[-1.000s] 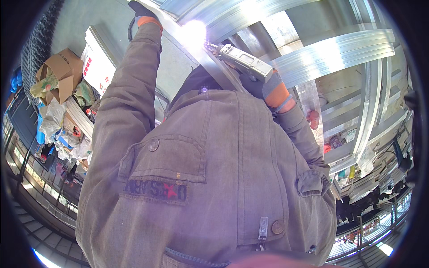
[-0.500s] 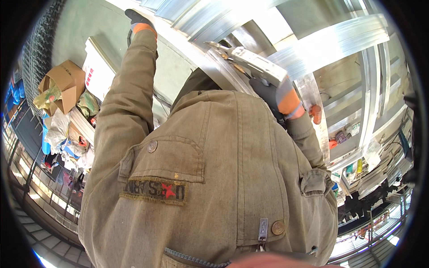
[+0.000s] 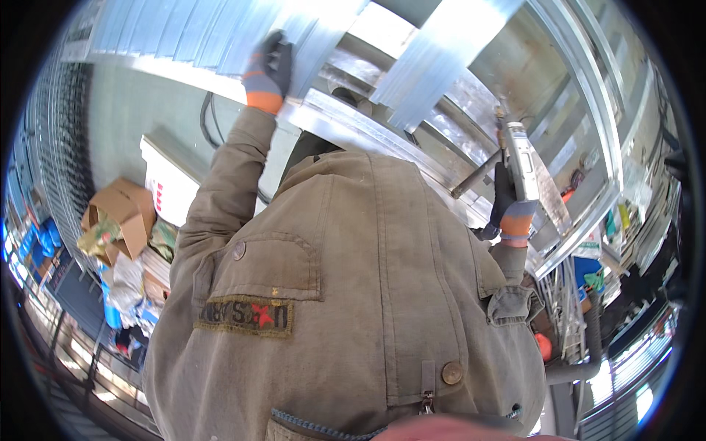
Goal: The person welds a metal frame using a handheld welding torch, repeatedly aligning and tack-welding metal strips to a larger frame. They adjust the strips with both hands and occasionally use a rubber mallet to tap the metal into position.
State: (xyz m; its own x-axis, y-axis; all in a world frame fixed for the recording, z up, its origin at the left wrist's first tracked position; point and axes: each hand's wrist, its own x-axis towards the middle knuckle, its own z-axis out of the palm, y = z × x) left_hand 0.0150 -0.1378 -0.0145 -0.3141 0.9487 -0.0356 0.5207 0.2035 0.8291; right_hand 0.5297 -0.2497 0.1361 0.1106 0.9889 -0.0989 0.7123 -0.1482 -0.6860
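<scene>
My left hand, in a dark grey glove with an orange cuff, is beside the edge of ribbed silvery metal sheets. Its fingers are bent but apart, with nothing seen in them. My right hand, gloved alike, is wrapped round a long pale hand tool with a narrow metal tip; its exact kind is unclear. The tool points away from me, over the right part of a metal frame. A ribbed metal strip lies across that frame between my hands.
At the left stand a white bin and an open cardboard box among bags and scraps. A black cable loops on the pale floor. A dark rod slants beside the tool. Long metal bars curve along the right.
My left hand has shifted right along the ribbed sheets. My right hand has swung the tool out to the right, turning its tip from leftward to away from me. The whole view has turned.
</scene>
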